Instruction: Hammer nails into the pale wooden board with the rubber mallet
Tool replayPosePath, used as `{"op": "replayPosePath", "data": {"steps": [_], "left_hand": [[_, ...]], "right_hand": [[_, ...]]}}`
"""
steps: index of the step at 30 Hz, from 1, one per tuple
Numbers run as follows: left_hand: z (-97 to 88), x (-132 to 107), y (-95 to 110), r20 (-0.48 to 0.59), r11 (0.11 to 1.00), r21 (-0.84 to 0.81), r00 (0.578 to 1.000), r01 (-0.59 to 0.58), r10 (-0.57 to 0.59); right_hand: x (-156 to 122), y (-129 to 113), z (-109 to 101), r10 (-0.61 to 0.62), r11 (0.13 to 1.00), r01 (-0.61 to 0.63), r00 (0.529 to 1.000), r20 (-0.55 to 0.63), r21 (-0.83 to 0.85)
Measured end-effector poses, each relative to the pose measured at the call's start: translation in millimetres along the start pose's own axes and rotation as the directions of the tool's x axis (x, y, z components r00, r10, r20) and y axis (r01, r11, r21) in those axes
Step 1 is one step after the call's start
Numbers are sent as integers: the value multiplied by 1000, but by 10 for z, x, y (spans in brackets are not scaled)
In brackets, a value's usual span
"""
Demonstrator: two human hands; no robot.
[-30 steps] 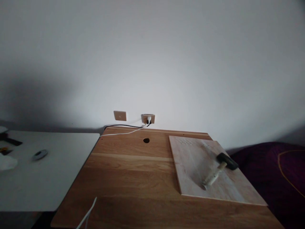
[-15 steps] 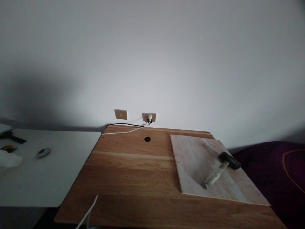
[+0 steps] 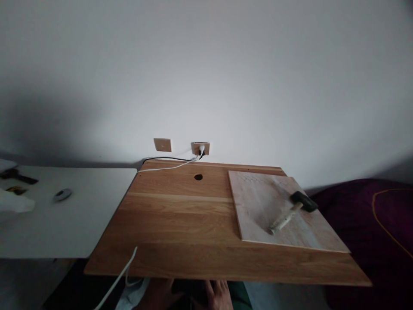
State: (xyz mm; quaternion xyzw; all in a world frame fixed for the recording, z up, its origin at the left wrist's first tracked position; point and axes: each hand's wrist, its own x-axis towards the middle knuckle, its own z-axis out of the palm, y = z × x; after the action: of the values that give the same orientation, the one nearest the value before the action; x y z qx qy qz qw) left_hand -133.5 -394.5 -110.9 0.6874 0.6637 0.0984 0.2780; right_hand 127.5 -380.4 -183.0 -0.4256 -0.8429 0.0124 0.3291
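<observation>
At the bottom edge, just below the front of the wooden tabletop point(image 3: 167, 258), both my hands show in part. My left hand point(image 3: 158, 295) is dim and blurred, its fingers lost in shadow. Close by on the right, the bent fingers of my right hand point(image 3: 220, 295) reach up to the table's front edge, closed against something dark that I cannot make out. A dark shape lies between the two hands. A white cable point(image 3: 121, 275) hangs near my left hand, beside pale cloth point(image 3: 132, 295).
A black-headed mallet point(image 3: 290, 213) lies on a pale board point(image 3: 267, 206) at the right. Cables run to the wall socket point(image 3: 201, 149). On the white table point(image 3: 87, 215) stand a grey round object point(image 3: 62, 195) and dark tools. A purple cushion-like mass point(image 3: 351, 211) bulges at far right.
The view has tilted down, so the table's front edge now shows higher up. Both my hands have come into view below it. Mallet and board stay put on the table.
</observation>
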Motion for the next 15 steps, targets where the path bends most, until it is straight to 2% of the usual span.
{"op": "replayPosePath", "data": {"steps": [3,5,8,11,15], "left_hand": [[201,-66,-96,170,998,62,985,-3,-7],[288,-141,-109,201,997,81,979,-11,-5],[311,-211,-53,196,998,66,980,17,-29],[243,-228,28,181,996,22,979,91,-94],[177,-241,64,92,987,-98,989,129,-120]], "right_hand": [[-86,-5,4,-54,998,57,991,126,-21],[-94,-16,-44,-33,999,32,970,243,8],[-59,-59,-133,6,997,-32,932,362,65],[-2,-125,-206,88,985,-144,890,447,93],[43,-188,-264,200,963,-258,875,440,74]]}}
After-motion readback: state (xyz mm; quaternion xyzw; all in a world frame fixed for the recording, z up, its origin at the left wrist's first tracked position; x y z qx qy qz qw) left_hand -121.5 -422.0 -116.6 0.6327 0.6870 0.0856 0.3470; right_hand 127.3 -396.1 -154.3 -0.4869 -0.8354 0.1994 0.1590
